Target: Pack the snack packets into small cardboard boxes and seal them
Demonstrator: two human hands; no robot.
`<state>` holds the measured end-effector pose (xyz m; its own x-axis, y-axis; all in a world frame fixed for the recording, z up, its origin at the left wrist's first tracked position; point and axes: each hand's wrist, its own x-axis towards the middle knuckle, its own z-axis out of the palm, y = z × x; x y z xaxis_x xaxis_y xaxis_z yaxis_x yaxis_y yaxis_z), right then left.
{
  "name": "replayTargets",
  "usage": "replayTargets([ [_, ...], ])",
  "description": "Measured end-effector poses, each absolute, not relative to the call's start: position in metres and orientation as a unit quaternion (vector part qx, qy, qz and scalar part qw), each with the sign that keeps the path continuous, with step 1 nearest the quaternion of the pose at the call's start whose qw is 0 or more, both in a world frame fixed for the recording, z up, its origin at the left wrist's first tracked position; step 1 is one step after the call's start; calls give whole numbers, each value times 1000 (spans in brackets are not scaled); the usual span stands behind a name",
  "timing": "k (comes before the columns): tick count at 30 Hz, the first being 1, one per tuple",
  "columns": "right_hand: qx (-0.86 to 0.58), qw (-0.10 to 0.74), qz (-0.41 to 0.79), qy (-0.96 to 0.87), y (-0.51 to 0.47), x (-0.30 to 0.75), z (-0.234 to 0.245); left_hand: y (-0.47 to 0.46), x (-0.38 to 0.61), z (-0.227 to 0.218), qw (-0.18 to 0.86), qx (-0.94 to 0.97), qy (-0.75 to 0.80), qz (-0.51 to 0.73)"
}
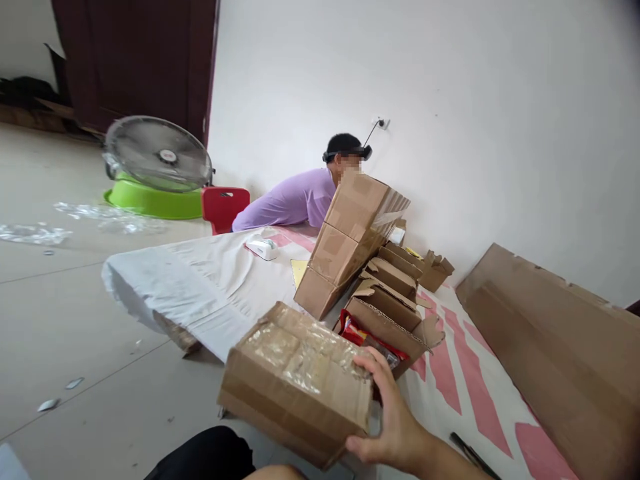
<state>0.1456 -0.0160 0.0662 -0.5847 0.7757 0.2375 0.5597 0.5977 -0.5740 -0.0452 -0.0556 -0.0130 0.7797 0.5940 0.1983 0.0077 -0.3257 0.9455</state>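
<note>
My right hand (pixel 383 407) grips the right end of a brown cardboard box (pixel 295 387), thumb on the near side and fingers over the top edge. Clear tape covers much of the box's upper face. It is tilted and held over the table's near edge, above my knee. Just beyond my fingers stands an open carton (pixel 395 333) with red packaging (pixel 353 330) inside. My left hand is out of view.
Stacked closed boxes (pixel 345 240) and several open cartons stand on the cloth-covered table (pixel 200 287). A person in purple (pixel 295 197) leans behind them. A large cardboard sheet (pixel 565 353) is at right. A black tool (pixel 473 455) lies near my forearm. A fan (pixel 160 153) stands far left.
</note>
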Motion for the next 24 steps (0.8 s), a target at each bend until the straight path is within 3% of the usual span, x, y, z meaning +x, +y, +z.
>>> replayTargets([
  [12, -488, 181, 147, -841, -70, 302, 62, -61, -37, -22, 408, 755, 285, 427],
  [14, -487, 194, 131, -842, -75, 312, 56, -61, -40, -19, 319, 729, 292, 531],
  [17, -531, 217, 101, -813, -75, 333, 41, -55, -45, -8, 85, 661, 322, 673],
  [20, -626, 186, 40, -756, -66, 364, 17, -42, -47, 5, 6, 709, 367, 602],
  [24, -661, 109, -16, -742, -55, 403, -15, -30, -45, 11, 73, 772, 347, 527],
])
